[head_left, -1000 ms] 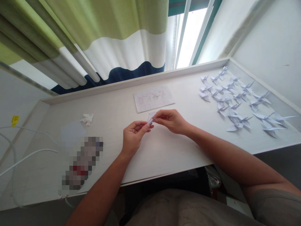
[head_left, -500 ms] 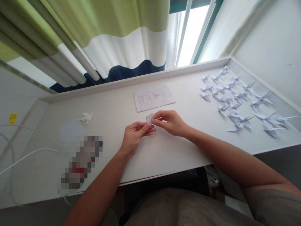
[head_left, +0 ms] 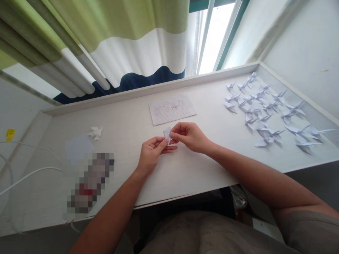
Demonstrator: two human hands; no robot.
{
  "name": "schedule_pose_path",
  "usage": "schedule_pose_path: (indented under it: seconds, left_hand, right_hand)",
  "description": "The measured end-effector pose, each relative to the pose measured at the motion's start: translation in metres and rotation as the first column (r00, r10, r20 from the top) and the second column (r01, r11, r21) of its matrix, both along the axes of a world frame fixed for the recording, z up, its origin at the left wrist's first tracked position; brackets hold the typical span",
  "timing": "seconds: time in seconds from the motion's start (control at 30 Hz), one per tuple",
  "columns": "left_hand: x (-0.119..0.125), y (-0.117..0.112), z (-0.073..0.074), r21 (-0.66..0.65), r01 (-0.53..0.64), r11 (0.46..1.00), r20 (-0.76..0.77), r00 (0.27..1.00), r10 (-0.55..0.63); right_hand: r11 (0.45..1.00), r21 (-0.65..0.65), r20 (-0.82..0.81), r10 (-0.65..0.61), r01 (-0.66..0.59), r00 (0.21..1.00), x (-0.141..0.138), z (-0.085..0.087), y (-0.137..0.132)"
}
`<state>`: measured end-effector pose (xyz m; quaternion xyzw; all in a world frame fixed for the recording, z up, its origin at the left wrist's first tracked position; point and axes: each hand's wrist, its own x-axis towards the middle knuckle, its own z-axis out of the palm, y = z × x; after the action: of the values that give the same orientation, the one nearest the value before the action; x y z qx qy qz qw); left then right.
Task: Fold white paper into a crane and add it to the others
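Observation:
A small folded piece of white paper is held up between my two hands, above the middle of the white desk. My left hand pinches its lower end between thumb and forefinger, the other fingers stretched out beneath. From the right, my right hand grips its edge with thumb and fingertips. Parts of the paper are hidden behind the fingers. Folded paper cranes stand in a group on the right side of the desk.
Behind my hands lies a printed form. To the left are sheets of white paper, crumpled white scraps, a blurred-out object and white cables. A raised rim runs along the desk's back edge, below a curtain.
My right hand has shifted slightly left and its fingers have closed in on the folded paper. The paper has turned a little. The whole view has moved slightly.

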<state>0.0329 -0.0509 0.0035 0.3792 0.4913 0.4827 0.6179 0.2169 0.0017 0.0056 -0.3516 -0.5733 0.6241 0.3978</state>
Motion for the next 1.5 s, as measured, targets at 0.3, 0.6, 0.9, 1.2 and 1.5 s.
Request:
schedule_pose_path:
  seconds: [0.3, 0.6, 0.9, 1.2, 1.5]
  left_hand:
    - [0.002, 0.002, -0.001, 0.143, -0.031, 0.989, -0.109, 0.993, 0.047]
    - [0.007, -0.003, -0.005, 0.26, -0.08, 0.962, -0.17, 0.977, 0.128]
    - [0.01, -0.004, -0.006, 0.296, -0.103, 0.95, -0.167, 0.973, 0.158]
    - [0.008, -0.004, -0.004, 0.32, -0.092, 0.943, -0.156, 0.976, 0.149]
    - [0.01, -0.007, -0.001, 0.268, -0.065, 0.961, -0.175, 0.978, 0.114]
  right_hand:
    - [0.99, 0.142, 0.026, -0.008, 0.004, 1.0, -0.005, 0.002, -0.009]
    - [0.993, 0.115, -0.047, 0.032, -0.026, 0.998, -0.007, 0.004, -0.011]
    - [0.999, 0.014, -0.119, 0.034, -0.032, 0.992, -0.009, 0.0, -0.008]
    - [0.985, -0.019, -0.214, 0.164, -0.172, 0.963, -0.008, 0.001, -0.006]
    - [0.99, -0.034, -0.149, 0.134, -0.14, 0.98, -0.004, 0.003, -0.002]
